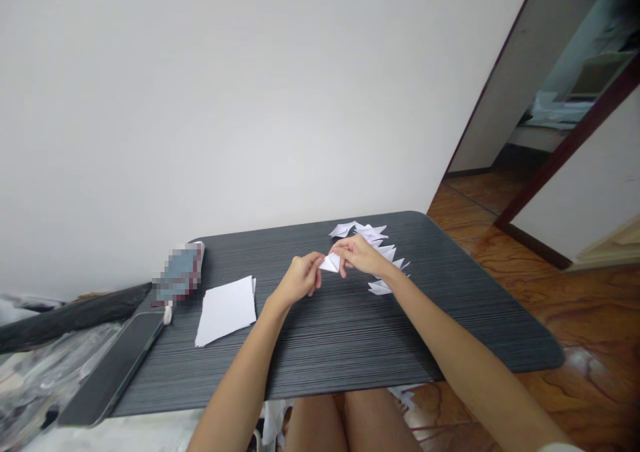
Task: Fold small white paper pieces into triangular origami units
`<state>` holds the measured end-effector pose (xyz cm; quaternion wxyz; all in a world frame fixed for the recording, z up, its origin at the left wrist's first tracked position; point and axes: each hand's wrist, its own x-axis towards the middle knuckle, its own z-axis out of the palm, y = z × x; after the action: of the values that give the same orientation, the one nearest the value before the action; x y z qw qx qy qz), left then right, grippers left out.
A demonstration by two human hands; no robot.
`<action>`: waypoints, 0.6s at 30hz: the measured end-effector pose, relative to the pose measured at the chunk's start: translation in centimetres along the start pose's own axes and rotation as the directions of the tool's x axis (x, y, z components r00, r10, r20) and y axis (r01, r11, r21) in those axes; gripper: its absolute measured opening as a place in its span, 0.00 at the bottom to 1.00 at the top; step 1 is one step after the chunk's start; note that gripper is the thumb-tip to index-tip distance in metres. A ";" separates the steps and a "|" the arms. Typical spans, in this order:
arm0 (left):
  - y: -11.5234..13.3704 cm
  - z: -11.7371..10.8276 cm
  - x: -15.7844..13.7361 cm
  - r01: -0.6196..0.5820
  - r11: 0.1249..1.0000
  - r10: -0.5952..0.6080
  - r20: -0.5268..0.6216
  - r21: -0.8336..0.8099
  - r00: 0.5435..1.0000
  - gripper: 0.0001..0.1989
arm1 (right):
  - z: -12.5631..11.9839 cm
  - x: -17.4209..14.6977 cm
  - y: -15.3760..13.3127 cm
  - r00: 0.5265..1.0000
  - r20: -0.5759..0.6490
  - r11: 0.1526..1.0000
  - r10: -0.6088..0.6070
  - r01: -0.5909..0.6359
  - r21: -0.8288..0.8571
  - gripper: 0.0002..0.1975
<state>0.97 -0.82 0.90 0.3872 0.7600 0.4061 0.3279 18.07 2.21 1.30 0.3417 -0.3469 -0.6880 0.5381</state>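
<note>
Between my two hands, above the middle of the dark table (320,345), is a small folded white paper (330,263). My left hand (303,275) pinches its left corner between thumb and fingers. On the other side, my right hand (361,255) grips the upper right part, with its fingertips partly covering the paper. Several folded paper pieces (383,287) with pointed ends lie in a loose row behind and beside my right hand, some hidden by the wrist. To the left of my left hand rests a stack of white square sheets (227,311).
A dark phone-like slab (117,365) lies at the table's left edge, below a blurred-out packet (180,272). Plastic-wrapped items (55,365) crowd the left side. A white wall (250,105) rises behind the table, with a doorway (540,119) at the right.
</note>
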 end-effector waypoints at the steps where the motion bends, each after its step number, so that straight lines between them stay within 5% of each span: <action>1: -0.1 0.0 0.0 -0.017 0.997 0.020 -0.041 0.071 0.999 0.15 | 0.1 0.0 -0.1 1.000 -0.013 1.000 0.001 -0.001 0.006 0.12; 8: -0.8 0.1 0.1 -0.030 0.971 0.088 -0.240 0.235 0.967 0.15 | 0.6 -0.2 -0.3 0.998 0.060 0.992 0.016 -0.024 0.125 0.14; 15: -0.4 0.2 0.0 0.013 1.000 -0.008 -0.178 0.024 0.984 0.15 | 0.0 -0.1 0.2 0.995 0.091 0.996 -0.037 0.030 0.080 0.09; 18: -0.3 -0.2 0.2 0.043 0.981 -0.053 -0.044 -0.188 0.998 0.18 | -0.1 -0.1 0.2 0.994 0.094 0.995 -0.060 0.053 0.079 0.08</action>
<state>0.77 -0.40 0.78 0.4547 0.7020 0.4010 0.3737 18.25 2.17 1.14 0.3365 -0.2876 -0.6921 0.5701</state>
